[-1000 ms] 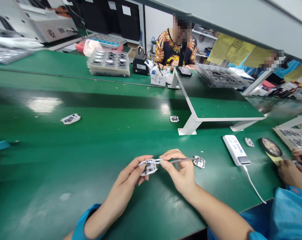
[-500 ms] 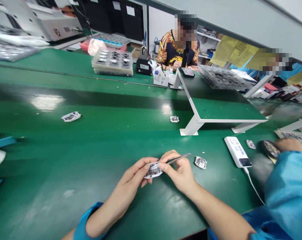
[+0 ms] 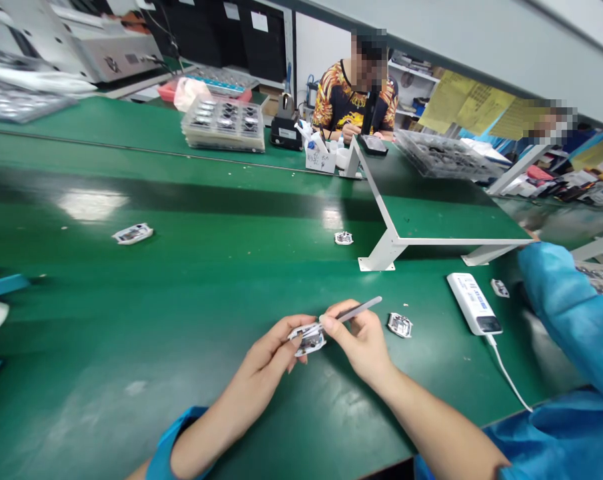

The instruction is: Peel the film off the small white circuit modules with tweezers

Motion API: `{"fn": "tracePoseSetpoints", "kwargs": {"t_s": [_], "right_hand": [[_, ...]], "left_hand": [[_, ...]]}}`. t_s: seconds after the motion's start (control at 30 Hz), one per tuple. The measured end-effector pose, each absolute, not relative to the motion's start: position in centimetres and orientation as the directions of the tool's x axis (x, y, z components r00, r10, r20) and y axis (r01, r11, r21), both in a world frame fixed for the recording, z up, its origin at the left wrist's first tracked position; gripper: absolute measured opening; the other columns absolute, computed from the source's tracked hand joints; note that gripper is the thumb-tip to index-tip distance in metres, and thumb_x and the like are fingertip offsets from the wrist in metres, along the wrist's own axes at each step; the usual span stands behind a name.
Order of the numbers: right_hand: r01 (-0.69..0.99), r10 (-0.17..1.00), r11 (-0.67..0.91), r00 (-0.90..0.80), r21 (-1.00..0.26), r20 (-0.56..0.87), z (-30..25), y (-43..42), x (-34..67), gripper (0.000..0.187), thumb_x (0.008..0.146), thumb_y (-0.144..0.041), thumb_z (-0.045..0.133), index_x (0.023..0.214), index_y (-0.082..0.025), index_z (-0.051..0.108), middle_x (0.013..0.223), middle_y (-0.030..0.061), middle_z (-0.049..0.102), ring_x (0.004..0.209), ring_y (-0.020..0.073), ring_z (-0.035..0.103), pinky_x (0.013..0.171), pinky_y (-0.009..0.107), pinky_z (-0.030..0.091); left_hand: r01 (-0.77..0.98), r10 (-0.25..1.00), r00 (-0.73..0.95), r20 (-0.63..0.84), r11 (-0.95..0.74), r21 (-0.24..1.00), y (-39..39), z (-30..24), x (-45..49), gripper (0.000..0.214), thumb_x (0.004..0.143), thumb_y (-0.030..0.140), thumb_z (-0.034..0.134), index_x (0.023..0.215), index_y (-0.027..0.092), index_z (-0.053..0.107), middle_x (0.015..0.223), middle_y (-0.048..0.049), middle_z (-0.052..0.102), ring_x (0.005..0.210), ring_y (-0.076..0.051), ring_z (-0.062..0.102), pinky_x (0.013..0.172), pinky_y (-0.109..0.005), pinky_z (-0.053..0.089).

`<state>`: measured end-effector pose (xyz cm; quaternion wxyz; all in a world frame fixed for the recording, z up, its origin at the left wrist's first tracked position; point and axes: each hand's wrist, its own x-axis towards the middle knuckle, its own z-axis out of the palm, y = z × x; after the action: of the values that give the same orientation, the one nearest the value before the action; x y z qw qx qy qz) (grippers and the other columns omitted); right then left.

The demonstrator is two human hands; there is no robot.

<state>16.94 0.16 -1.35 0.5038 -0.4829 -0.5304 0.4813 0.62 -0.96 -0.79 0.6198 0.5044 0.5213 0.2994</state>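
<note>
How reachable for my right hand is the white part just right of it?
Likely yes: the white part lies close beside the right hand, and nothing visible stands between them. That hand grips a slim tool, though, which could hamper picking it up.

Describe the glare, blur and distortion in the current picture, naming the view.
Head view: bright glare patches on the green table; head view: the clear tray at far left looks smeared and stretched; head view: the thin tool stands out, though the held white part's details are too small to read.
</note>
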Motion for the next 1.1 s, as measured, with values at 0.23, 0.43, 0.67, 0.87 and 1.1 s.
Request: {"fn": "tracePoseSetpoints", "kwargs": {"t_s": [0.23, 0.43, 0.67, 0.87, 1.1], "right_hand": [[-0.006, 0.998, 0.061, -0.027, -0.998, 0.061, -1.42, 0.35, 16.91, 0.016, 0.076, -0.031, 0.068, 0.075, -0.016, 0.064, 0.072, 0.0028, 0.066, 0.068, 0.0143, 0.061, 0.066, 0.026, 0.049], [-0.080, 0.996, 0.084, -0.012, -0.993, 0.086, -1.54, 0.33, 16.88, 0.014, 0.076, -0.029, 0.069, 0.075, -0.016, 0.064, 0.073, 0.0031, 0.066, 0.068, 0.0142, 0.060, 0.065, 0.026, 0.048], [-0.073, 0.990, 0.134, -0.037, -0.988, 0.137, -1.60, 0.22, 16.90, 0.009, 0.077, -0.024, 0.069, 0.076, -0.017, 0.064, 0.076, 0.0031, 0.065, 0.073, 0.0149, 0.060, 0.068, 0.027, 0.047], [0.000, 0.985, 0.165, -0.048, -0.986, 0.165, -1.62, 0.06, 17.00, 0.008, 0.079, -0.024, 0.068, 0.078, -0.016, 0.064, 0.077, 0.0039, 0.065, 0.075, 0.0156, 0.061, 0.071, 0.028, 0.047], [0.031, 0.976, 0.213, -0.041, -0.976, 0.212, -1.67, 0.05, 16.92, 0.008, 0.080, -0.023, 0.067, 0.077, -0.016, 0.065, 0.077, 0.0043, 0.065, 0.076, 0.0160, 0.061, 0.072, 0.029, 0.047]], "left_hand": [[0.178, 0.909, 0.276, -0.312, 0.271, 0.946, -1.05, -0.90, 0.42, 0.043, 0.082, 0.045, 0.047, 0.112, 0.016, 0.056, 0.080, -0.0024, 0.059, 0.069, -0.007, 0.050, 0.064, -0.015, 0.040], [0.211, 0.901, 0.288, -0.323, 0.270, 0.940, -1.08, -0.64, 0.41, 0.045, 0.080, 0.043, 0.047, 0.115, 0.016, 0.055, 0.078, -0.0023, 0.059, 0.069, -0.007, 0.049, 0.065, -0.016, 0.037], [0.211, 0.891, 0.308, -0.334, 0.278, 0.937, -0.94, -0.23, 0.48, 0.045, 0.081, 0.043, 0.045, 0.116, 0.016, 0.053, 0.084, -0.0023, 0.058, 0.068, -0.007, 0.048, 0.066, -0.017, 0.038], [0.179, 0.886, 0.325, -0.330, 0.285, 0.942, -0.82, -0.42, 0.25, 0.049, 0.078, 0.046, 0.049, 0.116, 0.015, 0.053, 0.083, -0.0028, 0.058, 0.070, -0.007, 0.050, 0.067, -0.017, 0.040], [0.205, 0.883, 0.313, -0.350, 0.297, 0.933, -0.55, -0.92, 0.28, 0.055, 0.078, 0.049, 0.046, 0.119, 0.013, 0.052, 0.080, -0.0023, 0.057, 0.068, -0.006, 0.048, 0.064, -0.016, 0.038]]}}
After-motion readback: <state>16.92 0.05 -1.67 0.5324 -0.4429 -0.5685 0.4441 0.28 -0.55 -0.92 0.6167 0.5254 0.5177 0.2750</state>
